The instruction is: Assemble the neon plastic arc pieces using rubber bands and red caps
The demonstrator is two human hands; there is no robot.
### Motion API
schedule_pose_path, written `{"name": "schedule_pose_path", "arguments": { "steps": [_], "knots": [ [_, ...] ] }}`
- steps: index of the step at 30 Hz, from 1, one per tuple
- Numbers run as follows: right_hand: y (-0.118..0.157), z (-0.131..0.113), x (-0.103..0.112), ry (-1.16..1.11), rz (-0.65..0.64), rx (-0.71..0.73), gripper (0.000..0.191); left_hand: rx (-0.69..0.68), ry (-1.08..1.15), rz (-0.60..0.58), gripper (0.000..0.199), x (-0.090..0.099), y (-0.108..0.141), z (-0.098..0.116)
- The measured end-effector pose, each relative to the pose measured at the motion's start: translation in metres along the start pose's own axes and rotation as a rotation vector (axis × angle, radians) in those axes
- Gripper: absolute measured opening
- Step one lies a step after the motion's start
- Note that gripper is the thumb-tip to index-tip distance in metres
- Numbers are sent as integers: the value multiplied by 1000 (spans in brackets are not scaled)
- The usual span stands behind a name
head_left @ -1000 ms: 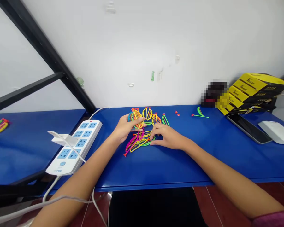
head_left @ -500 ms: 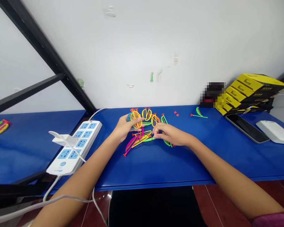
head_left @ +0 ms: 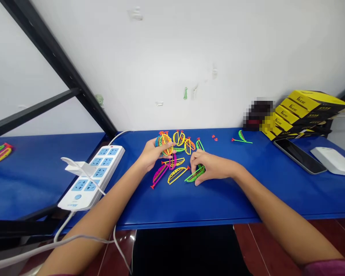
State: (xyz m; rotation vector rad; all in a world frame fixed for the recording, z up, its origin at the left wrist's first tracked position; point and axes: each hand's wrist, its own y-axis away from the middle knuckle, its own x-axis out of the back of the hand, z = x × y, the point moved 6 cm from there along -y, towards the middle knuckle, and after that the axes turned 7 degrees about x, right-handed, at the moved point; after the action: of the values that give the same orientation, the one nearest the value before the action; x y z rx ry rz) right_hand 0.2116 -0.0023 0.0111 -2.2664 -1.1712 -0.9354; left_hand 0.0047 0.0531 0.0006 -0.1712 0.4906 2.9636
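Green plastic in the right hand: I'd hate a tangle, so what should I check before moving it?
1. Right hand has the green plastic in its fingers: ok.
2. Only one piece there: cannot tell, fingers cover part.
3. Lower yellow bow apart from it: ok.
4. Upper yellow bow free of magenta pieces: not ok, they overlap.
5. Left hand holding its colourful bundle: ok.

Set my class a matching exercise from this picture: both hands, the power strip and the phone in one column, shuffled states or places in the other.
Column 1
1. Left hand
2. Power strip
3. Right hand
4. Phone

Column 2
A. Grips a green toy bow
B. Lies by the yellow boxes
C. Holds a multicoloured bunch
D. Has a white plug in it

Pairs: 1-C, 2-D, 3-A, 4-B
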Motion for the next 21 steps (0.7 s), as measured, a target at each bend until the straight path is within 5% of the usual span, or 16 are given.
{"name": "schedule_pose_path", "arguments": {
  "steps": [4,8,10,18,21],
  "knots": [
    [-2,3,8,-99,153,-50,37,-16,-11,-15,33,-1,2,3],
    [10,13,45,-191,661,-116,43,-28,-13,-16,36,-1,4,6],
    [19,21,58,-183,813,-131,43,-29,-11,-17,36,-1,6,8],
    [26,48,56,10,630,-313,29,-20,-46,-3,37,1,3,6],
    [28,49,54,18,566,-390,9,-34,-70,11,37,4,1,6]
  ]
}}
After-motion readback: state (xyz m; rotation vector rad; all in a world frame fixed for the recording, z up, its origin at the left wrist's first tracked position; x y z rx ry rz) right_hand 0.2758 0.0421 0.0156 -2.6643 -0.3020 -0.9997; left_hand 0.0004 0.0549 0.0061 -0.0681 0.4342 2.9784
